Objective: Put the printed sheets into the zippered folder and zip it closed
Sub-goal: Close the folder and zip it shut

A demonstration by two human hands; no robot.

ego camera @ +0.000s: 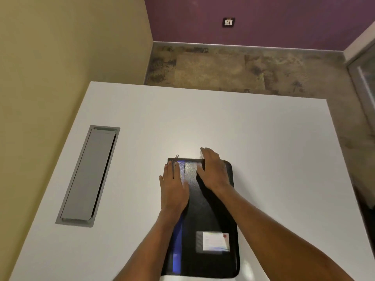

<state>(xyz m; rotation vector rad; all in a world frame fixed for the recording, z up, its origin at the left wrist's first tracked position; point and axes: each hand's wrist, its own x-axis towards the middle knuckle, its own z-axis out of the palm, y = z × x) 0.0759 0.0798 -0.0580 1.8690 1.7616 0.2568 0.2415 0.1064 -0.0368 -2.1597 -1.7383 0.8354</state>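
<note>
A black zippered folder (205,216) lies flat on the white table (223,122), long side running away from me. It has a blue stripe down its left side and a clear label pocket with a white card (215,241) near its near right corner. A small metal zip pull (177,156) sticks out at the far left corner. My left hand (174,185) rests flat on the folder's far left part, fingers apart. My right hand (214,169) lies flat on the far right part, fingertips past the far edge. No printed sheets are visible.
A grey cable hatch (89,175) is set into the table at the left. A yellow wall runs along the left, a purple wall with a socket plate (228,22) stands beyond patterned carpet (223,69). The table's far edge lies ahead.
</note>
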